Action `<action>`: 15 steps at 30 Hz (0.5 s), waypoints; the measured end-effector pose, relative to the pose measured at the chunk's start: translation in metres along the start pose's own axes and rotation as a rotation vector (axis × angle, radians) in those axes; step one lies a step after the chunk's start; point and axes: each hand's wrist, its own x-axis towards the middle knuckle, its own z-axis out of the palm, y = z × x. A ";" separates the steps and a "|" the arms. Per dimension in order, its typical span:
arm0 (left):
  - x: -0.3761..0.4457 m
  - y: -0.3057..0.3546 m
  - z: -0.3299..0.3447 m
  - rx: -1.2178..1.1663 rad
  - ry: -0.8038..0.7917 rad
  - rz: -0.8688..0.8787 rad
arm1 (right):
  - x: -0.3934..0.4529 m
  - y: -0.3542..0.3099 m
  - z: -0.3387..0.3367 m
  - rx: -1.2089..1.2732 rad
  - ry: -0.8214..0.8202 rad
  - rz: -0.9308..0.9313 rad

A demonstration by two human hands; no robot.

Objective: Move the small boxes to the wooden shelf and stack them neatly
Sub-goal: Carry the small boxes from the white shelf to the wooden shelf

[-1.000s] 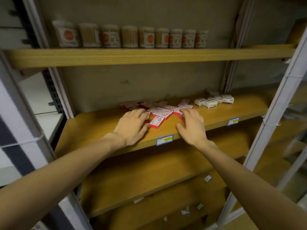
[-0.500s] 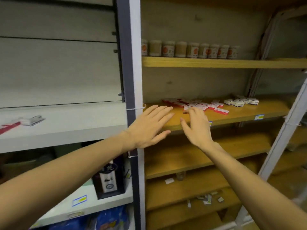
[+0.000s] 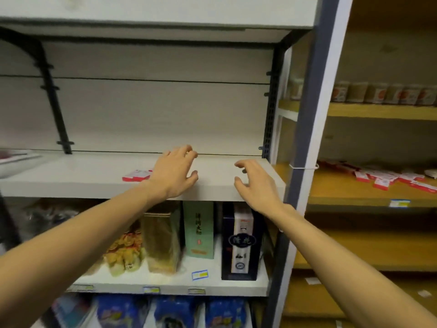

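Left hand and right hand over white shelf, fingers loosely curled, empty. Red-white small box just left of left hand. More small boxes on wooden shelf, beyond upright post.

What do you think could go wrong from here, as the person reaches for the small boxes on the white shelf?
The left hand partly hides the red and white boxes, which lie close to the front edge of the white shelf, so a blind grab might knock them off. The right hand hovers near the blue post and could bump it when carrying boxes across. The boxes on the wooden shelf lie scattered, so adding more could leave an untidy stack.
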 end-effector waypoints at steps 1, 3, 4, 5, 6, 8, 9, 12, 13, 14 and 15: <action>-0.004 -0.018 0.002 0.004 -0.035 -0.069 | 0.008 -0.006 0.012 0.010 -0.018 -0.002; -0.008 -0.052 0.008 0.018 -0.094 -0.199 | 0.026 -0.017 0.034 0.020 -0.059 -0.010; -0.010 -0.067 0.012 0.019 -0.122 -0.261 | 0.035 -0.022 0.045 0.023 -0.081 -0.012; -0.011 -0.081 0.016 0.014 -0.152 -0.317 | 0.045 -0.027 0.056 0.025 -0.101 -0.014; -0.012 -0.095 0.021 0.009 -0.181 -0.363 | 0.054 -0.032 0.067 0.027 -0.127 -0.014; -0.013 -0.121 0.032 0.025 -0.247 -0.427 | 0.073 -0.040 0.091 0.030 -0.181 -0.022; -0.012 -0.132 0.038 0.047 -0.292 -0.445 | 0.083 -0.043 0.103 0.035 -0.205 -0.026; 0.000 -0.165 0.053 0.041 -0.453 -0.502 | 0.111 -0.051 0.137 0.054 -0.273 -0.026; 0.006 -0.174 0.057 0.030 -0.502 -0.505 | 0.121 -0.053 0.147 0.059 -0.289 -0.022; 0.011 -0.181 0.061 0.028 -0.532 -0.490 | 0.130 -0.055 0.156 0.061 -0.303 -0.013; 0.016 -0.187 0.064 0.030 -0.542 -0.467 | 0.139 -0.057 0.164 0.055 -0.315 -0.004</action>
